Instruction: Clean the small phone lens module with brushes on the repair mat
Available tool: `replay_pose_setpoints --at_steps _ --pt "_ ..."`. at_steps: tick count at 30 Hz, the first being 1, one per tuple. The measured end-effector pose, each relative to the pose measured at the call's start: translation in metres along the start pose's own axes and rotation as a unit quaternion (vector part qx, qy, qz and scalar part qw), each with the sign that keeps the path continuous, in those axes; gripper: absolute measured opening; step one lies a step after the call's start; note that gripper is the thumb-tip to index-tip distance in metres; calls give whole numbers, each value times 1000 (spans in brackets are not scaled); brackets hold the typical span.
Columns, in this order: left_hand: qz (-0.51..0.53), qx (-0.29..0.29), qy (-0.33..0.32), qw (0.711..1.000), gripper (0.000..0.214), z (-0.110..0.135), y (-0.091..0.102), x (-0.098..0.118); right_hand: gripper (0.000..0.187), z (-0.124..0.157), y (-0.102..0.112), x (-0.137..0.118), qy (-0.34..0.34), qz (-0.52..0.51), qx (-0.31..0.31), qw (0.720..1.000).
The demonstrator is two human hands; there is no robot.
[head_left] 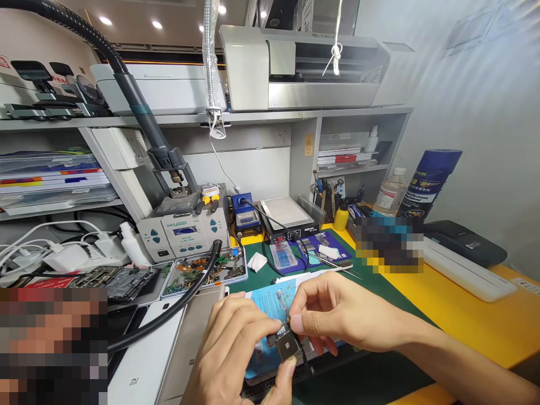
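Note:
Between the thumb and fingers of my left hand (232,349) is a small black phone module (287,343) with a square code printed on its face. The thumb sits at its lower edge and the index finger at its upper edge. My right hand (341,306) pinches at the module's upper right edge; whatever lies between those fingertips is too small to make out. A thin black strip (306,360) hangs beside the module. Beneath both hands lies a blue and white printed sheet or packet (255,368), partly hidden by them.
Phones, including a gold one (185,343) and a white one (145,351), lie at left under a black hose (169,322). Behind stand a tray of circuit boards (175,275), a rework station (189,233) and a heating plate (287,216). Tweezers (337,264) lie on the green mat (396,320).

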State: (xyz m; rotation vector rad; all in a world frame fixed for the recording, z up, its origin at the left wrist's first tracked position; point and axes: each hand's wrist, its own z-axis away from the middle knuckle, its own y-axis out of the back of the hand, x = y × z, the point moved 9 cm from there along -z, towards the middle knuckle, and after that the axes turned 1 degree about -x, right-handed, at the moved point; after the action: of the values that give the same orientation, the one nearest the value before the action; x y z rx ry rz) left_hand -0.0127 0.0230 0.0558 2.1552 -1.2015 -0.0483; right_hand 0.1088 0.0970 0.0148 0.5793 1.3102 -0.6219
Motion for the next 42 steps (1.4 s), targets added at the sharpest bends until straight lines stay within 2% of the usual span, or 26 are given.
replay_pose_setpoints --at_steps 6,12,15,19,23,27,31,35,39,42 --pt "-9 -14 -13 1000 34 -1 -1 1 28 2 0 -1 -1 13 -1 1000" --pt "-15 -16 -12 1000 34 -2 -1 0 27 4 -2 -5 38 9 19 999" --pt "-20 -17 -13 1000 34 -3 0 1 23 7 -1 -9 49 52 56 996" --pt "-9 -11 22 1000 29 -2 2 -5 17 12 2 -22 80 122 76 986" --pt "-20 5 24 999 31 -1 4 -6 25 8 10 -18 62 56 85 993" --pt "-34 -2 -4 999 34 -2 3 -2 38 0 4 -5 14 25 37 999" --pt "-37 -13 -7 999 33 -2 2 -2 29 0 4 -5 19 26 47 998" --pt "-42 -11 -3 999 29 -1 0 -2 33 2 6 -11 53 57 64 995" --pt "-35 -1 19 999 24 0 -1 -5 40 1 6 -6 36 47 58 997" --pt "-29 -8 16 999 26 1 -2 -5 36 -1 3 -2 22 18 44 999"
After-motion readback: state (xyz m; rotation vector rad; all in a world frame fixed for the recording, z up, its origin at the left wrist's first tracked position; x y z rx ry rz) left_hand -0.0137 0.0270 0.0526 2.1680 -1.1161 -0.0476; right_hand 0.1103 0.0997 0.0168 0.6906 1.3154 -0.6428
